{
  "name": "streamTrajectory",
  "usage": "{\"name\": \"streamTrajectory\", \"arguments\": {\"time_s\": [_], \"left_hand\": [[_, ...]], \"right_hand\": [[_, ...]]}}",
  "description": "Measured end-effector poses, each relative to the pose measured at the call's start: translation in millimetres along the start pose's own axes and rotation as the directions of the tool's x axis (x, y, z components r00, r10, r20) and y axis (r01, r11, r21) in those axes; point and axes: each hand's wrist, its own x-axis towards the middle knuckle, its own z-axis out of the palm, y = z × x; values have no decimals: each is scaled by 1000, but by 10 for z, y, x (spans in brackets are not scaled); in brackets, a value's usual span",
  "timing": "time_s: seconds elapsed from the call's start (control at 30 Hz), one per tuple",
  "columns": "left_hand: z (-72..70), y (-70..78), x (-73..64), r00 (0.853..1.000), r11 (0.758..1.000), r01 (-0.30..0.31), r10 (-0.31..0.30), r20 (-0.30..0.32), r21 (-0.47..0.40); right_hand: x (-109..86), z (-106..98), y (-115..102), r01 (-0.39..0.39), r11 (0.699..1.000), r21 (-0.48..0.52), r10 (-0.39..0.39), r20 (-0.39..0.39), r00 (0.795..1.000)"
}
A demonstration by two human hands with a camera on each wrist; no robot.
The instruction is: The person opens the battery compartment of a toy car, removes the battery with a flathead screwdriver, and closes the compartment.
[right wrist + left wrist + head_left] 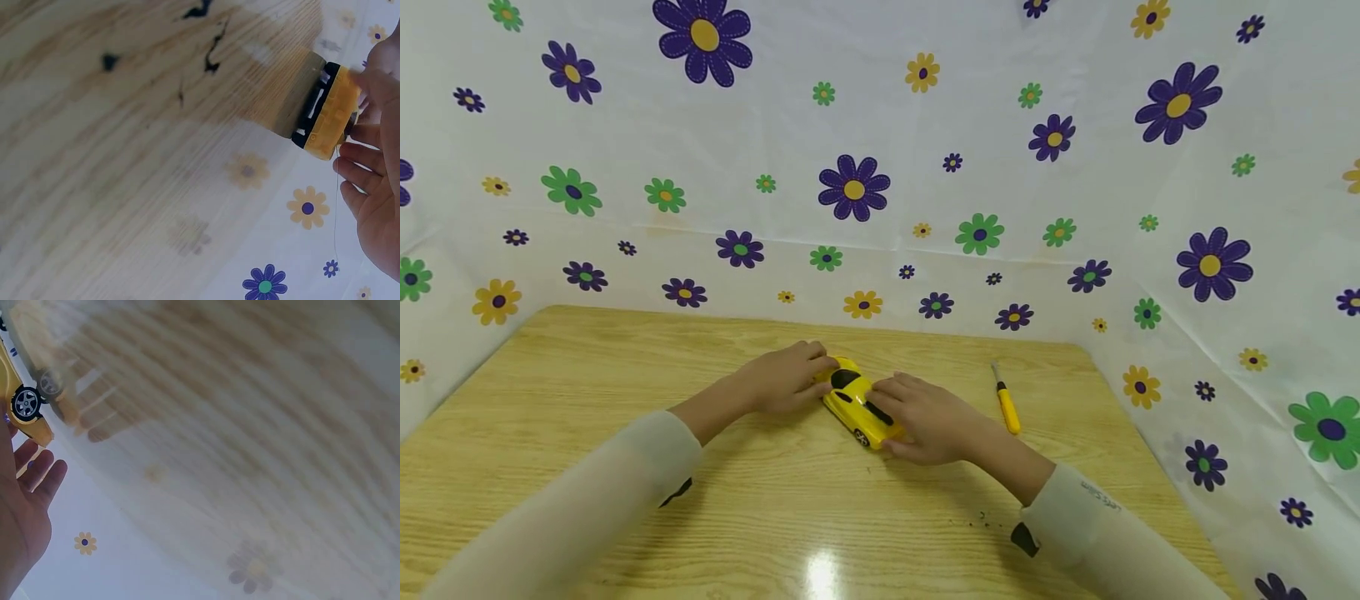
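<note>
A yellow toy car with dark windows sits on the wooden table in the head view, angled between the two hands. My left hand grips its far end, thumb on the near side and fingers over the other. At the near end my right hand holds the car, fingers across the dark rear window and thumb low at the back. A spoked wheel shows beside the left fingers in the left wrist view. In the right wrist view the car's yellow end stands against the right hand's fingers.
A screwdriver with a yellow and black handle lies to the right of the right hand. Small dark specks mark the tabletop near the right sleeve. A white flowered cloth rises behind and beside the table.
</note>
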Motion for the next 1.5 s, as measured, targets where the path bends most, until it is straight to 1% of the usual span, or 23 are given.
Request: {"name": "streamTrajectory", "arguments": {"time_s": [0.17, 0.37, 0.6, 0.8, 0.9, 1.07, 1.3, 1.4, 1.5], "left_hand": [[-52, 39, -68, 999, 1000, -30, 30, -13, 5], [-44, 62, -145, 997, 996, -69, 71, -35, 49], [-51, 85, -267, 994, 991, -92, 97, -50, 95], [-67, 123, -360, 986, 981, -140, 151, -69, 137], [-86, 161, -390, 983, 976, -155, 168, -77, 151], [-103, 215, -420, 983, 973, -162, 173, -55, 167], [-98, 254, -456, 973, 956, -208, 223, -55, 205], [-107, 286, -467, 975, 960, -207, 219, -45, 187], [-105, 316, -475, 979, 969, -190, 199, -40, 158]], "right_hand": [[-19, -2, 5, 4, 1000, 22, -4, -10, 1000], [-17, -1, -1, 24, 1000, 5, -23, -39, 999], [-45, 11, 20, 10, 1000, -20, -11, -35, 999], [-74, 46, 60, -4, 1000, -26, 3, -35, 999], [-80, 58, 83, -9, 999, -46, 7, -41, 999], [-98, 58, 98, -25, 998, -53, 24, -30, 999], [-92, 78, 101, -46, 999, -18, 46, -16, 999], [-84, 97, 102, -48, 999, 8, 48, -15, 999], [-67, 136, 98, -42, 999, 28, 43, -25, 999]]}}
